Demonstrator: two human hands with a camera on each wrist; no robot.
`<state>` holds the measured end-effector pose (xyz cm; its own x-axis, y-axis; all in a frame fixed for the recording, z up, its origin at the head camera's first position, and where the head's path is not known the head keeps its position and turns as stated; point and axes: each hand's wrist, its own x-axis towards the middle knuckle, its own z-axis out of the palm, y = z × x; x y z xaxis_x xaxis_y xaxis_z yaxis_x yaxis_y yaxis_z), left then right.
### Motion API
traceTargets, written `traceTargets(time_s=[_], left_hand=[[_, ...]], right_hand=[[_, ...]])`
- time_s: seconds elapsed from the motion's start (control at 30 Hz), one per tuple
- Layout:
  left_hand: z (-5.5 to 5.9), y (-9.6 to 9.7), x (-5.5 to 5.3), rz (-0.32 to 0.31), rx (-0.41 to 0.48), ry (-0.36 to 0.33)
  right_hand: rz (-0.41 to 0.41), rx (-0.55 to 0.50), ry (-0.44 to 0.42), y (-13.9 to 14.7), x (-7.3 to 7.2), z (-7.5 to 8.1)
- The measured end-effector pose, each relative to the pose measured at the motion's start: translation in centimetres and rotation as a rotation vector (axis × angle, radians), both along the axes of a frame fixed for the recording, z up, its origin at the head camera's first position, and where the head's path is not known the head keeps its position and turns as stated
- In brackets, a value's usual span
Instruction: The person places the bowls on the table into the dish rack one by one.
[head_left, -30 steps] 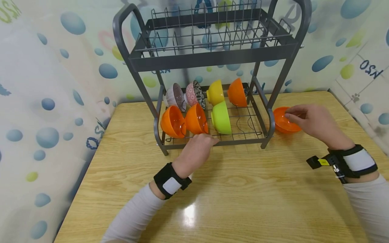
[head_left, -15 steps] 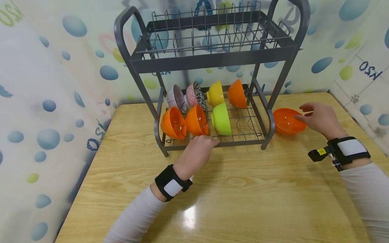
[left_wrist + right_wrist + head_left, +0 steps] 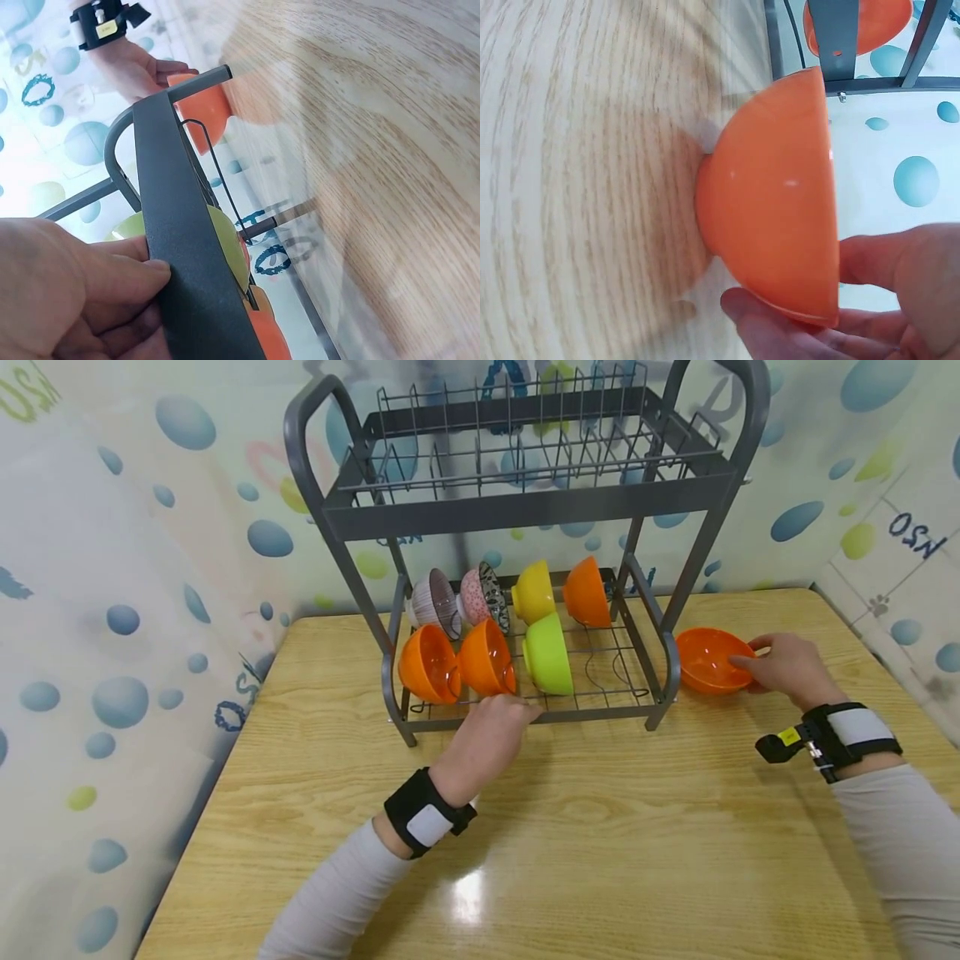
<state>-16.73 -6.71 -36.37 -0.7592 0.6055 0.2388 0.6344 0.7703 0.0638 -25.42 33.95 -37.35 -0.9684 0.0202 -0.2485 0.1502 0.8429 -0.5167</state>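
Note:
My right hand [image 3: 789,670] pinches the right rim of an orange bowl [image 3: 701,664] that stands upright on the table, thumb inside and fingers against its outer wall. In the right wrist view the bowl [image 3: 772,202] shows side-on, its foot on the wood. My left hand [image 3: 487,739] grips the front rail of the dark grey dish rack [image 3: 600,713]; the left wrist view shows the thumb [image 3: 154,274] on that rail. Tilted bowls fill much of the lower tier: two orange ones [image 3: 427,664] and a lime green one [image 3: 548,656] in front.
Behind them stand a striped bowl [image 3: 435,603], a pink patterned bowl [image 3: 480,597], a yellow bowl [image 3: 534,593] and another orange one. The wire upper tier [image 3: 525,502] overhangs these bowls. A patterned wall [image 3: 187,527] borders the wooden table [image 3: 600,843] at the back and sides.
My right hand moved back from over the orange bowl to its right side, opened a little, then came onto its rim. The left hand has stayed on the rack.

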Motion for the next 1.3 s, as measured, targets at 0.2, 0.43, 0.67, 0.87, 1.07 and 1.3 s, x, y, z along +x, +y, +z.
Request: traceTargets(time_s=[0.2,0.43,0.67,0.87,1.07,1.3], left_hand=[[0.0,0.0,0.0,0.004,-0.002,-0.004],[0.0,0.1,0.1,0.02,-0.01,-0.005],[0.1,0.0,0.2,0.028,-0.009,-0.003],[0.2,0.0,0.2,0.027,-0.01,-0.008],[0.1,0.1,0.2,0.027,-0.001,-0.01],[0.3,0.1,0.2,0.03,-0.013,-0.014]], right_hand=[[-0.031,-0.08,-0.026,0.1,0.0,-0.4],[-0.055,-0.13,-0.016,0.2,0.2,-0.6],[-0.044,-0.168,0.001,0.6,0.7,-0.5],[-0.04,-0.188,0.076,0.9,2.0,0.5],[-0.003,-0.205,0.137,0.2,3.9,3.3],[0.031,-0.123,0.117,-1.9,6.4,6.0]])
